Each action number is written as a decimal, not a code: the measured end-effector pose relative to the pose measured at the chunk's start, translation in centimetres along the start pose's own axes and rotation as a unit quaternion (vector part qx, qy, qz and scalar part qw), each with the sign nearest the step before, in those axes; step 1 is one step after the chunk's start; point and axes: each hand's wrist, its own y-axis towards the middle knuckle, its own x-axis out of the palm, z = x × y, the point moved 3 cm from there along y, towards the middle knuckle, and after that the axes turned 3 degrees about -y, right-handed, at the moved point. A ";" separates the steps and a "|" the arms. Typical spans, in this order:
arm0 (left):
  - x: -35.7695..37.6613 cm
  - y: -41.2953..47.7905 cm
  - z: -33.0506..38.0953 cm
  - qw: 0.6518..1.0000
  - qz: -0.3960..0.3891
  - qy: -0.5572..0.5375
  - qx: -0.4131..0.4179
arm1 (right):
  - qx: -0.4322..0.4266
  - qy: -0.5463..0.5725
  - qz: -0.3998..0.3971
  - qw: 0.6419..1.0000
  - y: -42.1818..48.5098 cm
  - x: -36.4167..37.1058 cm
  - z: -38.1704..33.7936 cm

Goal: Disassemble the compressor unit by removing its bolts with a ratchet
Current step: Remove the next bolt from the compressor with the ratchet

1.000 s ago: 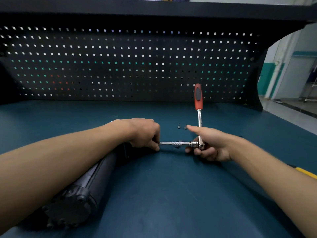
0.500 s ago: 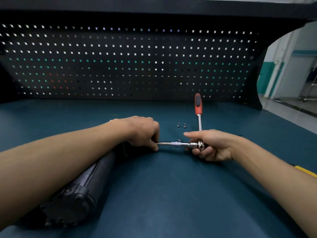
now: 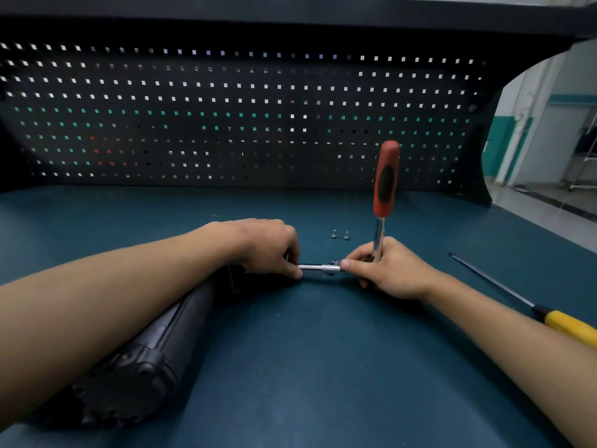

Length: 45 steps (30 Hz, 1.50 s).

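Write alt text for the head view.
The right hand holds a red-handled ratchet upright by its head while the left hand pinches the far end of its extension bar at a black compressor unit on a blue bench. Two loose bolts lie behind; a yellow-handled screwdriver lies right.

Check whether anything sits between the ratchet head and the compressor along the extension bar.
Nothing visible does. The extension bar runs bare from the right hand at the ratchet to the left hand, which pinches its far end and hides where it meets the compressor. Two loose bolts lie behind, apart.
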 end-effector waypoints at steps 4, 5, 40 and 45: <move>0.0 -0.1 0.0 1.000 -0.005 -0.001 -0.002 | -0.035 0.003 0.028 0.999 0.2 0.2 0.4; 0.1 -0.1 0.0 1.000 -0.009 -0.004 -0.002 | -0.043 -0.001 0.034 0.998 0.3 0.3 0.5; -0.4 -0.2 0.5 0.999 -0.010 -0.030 0.004 | 0.169 0.174 0.034 0.970 0.7 0.6 -0.4; -0.6 -0.3 0.5 0.999 -0.017 -0.036 0.004 | 0.233 0.256 -0.005 0.938 0.8 0.7 -0.6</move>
